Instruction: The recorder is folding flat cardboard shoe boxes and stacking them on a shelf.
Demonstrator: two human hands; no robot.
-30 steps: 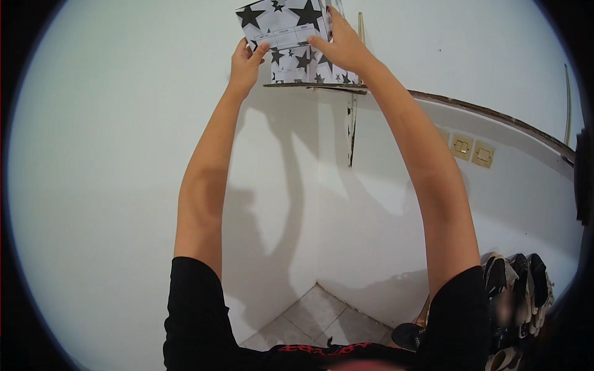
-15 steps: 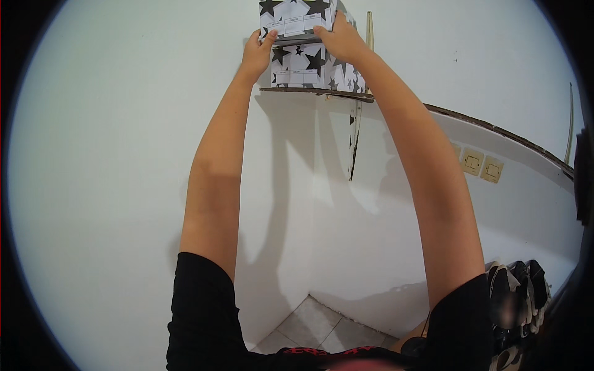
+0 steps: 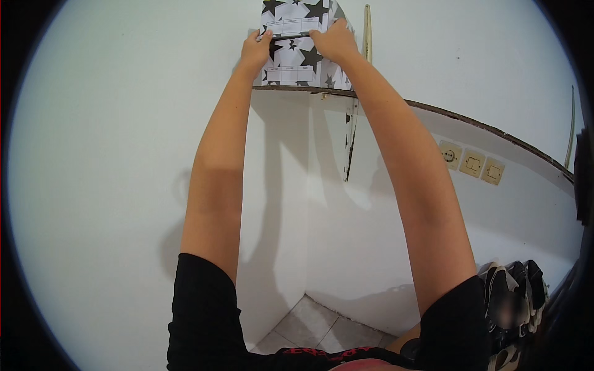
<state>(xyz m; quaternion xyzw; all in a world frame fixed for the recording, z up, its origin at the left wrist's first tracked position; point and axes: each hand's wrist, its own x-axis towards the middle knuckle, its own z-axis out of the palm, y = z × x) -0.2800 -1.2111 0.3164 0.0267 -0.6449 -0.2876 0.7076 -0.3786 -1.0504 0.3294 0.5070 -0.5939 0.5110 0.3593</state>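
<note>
Up on the wall shelf [image 3: 458, 115], the upper star-print box [image 3: 294, 12] has just been lowered onto the lower box [image 3: 289, 57], so it's probably supported now; grip's still clamped on it by left hand [image 3: 253, 53] and right hand [image 3: 337, 43].

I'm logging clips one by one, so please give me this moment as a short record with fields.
Left hand: at the upper box's left side, thumb by its lower front edge
Right hand: at that box's right side, thumb at the front
Upper box: white with dark stars, top cut off by the picture
Lower box: same pattern, directly beneath, on the shelf
Below shelf: socket, two switches
Lower right: apparently shoes
</note>
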